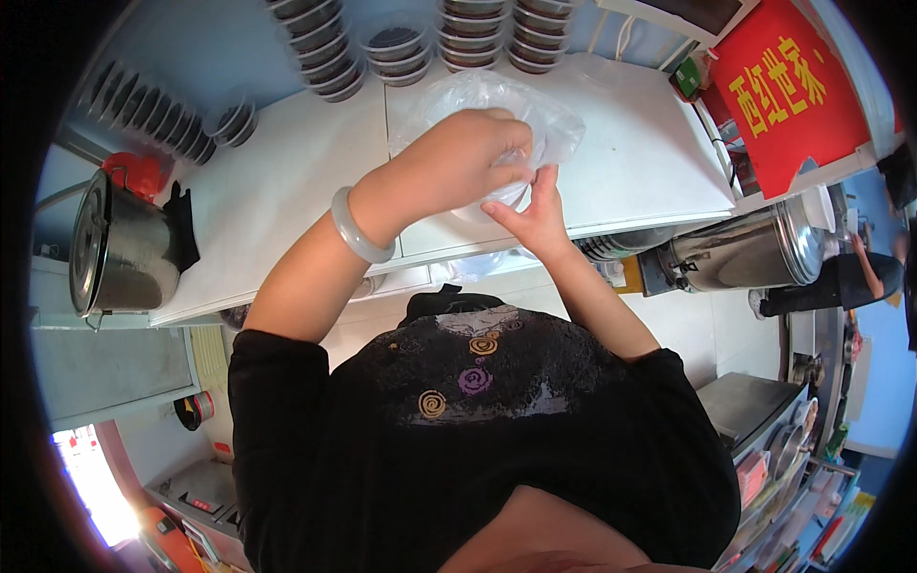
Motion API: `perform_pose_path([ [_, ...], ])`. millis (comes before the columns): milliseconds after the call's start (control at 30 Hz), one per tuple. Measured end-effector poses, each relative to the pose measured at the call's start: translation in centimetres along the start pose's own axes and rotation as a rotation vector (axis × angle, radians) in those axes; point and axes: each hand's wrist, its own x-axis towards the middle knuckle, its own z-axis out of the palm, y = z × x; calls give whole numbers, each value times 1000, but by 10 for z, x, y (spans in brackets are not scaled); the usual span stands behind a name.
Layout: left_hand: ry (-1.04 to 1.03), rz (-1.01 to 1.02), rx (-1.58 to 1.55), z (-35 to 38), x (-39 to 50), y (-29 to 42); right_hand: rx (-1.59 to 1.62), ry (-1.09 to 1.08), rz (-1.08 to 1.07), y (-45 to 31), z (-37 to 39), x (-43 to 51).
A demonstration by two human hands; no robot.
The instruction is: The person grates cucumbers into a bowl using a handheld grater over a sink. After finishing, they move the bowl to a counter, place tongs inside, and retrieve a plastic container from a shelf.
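Over the white counter, my left hand point(473, 154), with a pale bangle on its wrist, is curled around a clear plastic bag point(551, 132). The bag is crumpled and spreads out beyond the knuckles. My right hand point(537, 218) is at the near side of the same bag, its thumb and index finger on either side of the lower plastic. Beneath my left palm, part of a round translucent item point(476, 213) shows; whether it is a lid or a tub I cannot tell. My left hand hides most of what lies under it.
Stacks of lidded clear tubs with dark contents point(469, 36) line the back of the white counter point(645, 143). A lidded steel pot point(136, 247) stands at left. To the right are a red sign point(795, 93) bearing writing, a steel urn point(745, 247) and another person point(852, 279).
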Motion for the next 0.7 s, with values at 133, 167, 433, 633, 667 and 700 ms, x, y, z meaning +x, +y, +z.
perform_pose_path([
  [133, 19, -386, -293, 1, 10, 2, 81, 78, 5, 8, 6, -3],
  [167, 66, -520, -468, 2, 12, 3, 79, 91, -19, 11, 9, -3],
  [433, 11, -179, -115, 3, 10, 2, -9, 38, -26, 8, 1, 0],
  [633, -49, -33, 97, 8, 11, 1, 99, 36, 21, -1, -2, -5],
  [667, -47, -36, 84, 7, 14, -2, 136, 70, 4, 0, 2, -4],
  [700, -46, -44, 74, 7, 15, -5, 178, 102, -13, 1, 5, -4],
])
